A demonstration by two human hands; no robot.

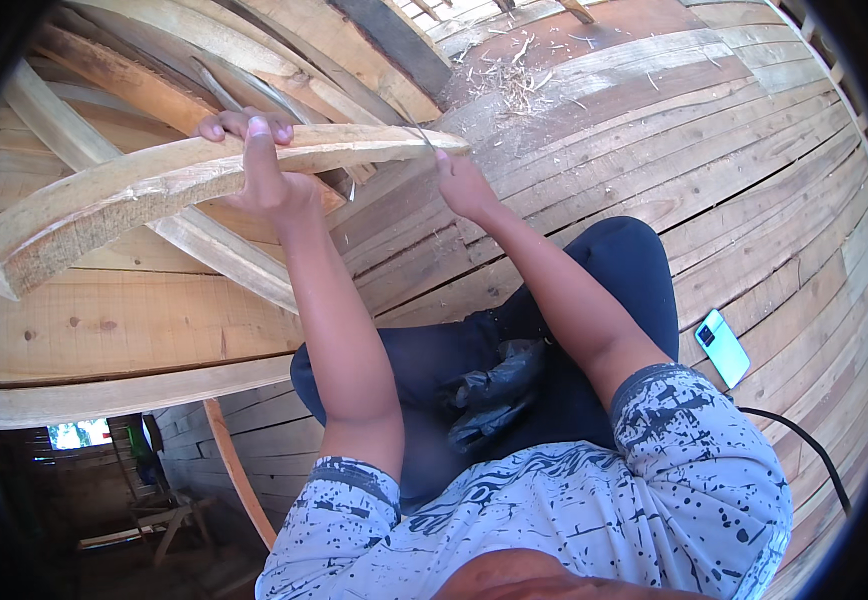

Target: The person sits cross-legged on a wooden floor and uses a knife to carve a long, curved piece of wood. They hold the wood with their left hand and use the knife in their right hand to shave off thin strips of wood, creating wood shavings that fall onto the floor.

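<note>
A long curved piece of wood (134, 190) with a rough-sawn side runs from the far left towards the middle. My left hand (269, 175) is closed round it near its middle, the thumb on the near side and the fingers over the top. At the wood's right end, my right hand (462, 187) is closed on the lower end of a thin knife-like blade (423, 132). The blade lies across that end of the wood; my fingers hide its handle, so its exact kind does not show.
Planks and beams (284, 60) are stacked beyond the wood. Wood shavings (519, 80) lie on the plank floor (594, 165). A crumpled dark plastic bag (499, 395) rests in my lap. To my right are a light-blue phone (722, 348) and a black cable (809, 440).
</note>
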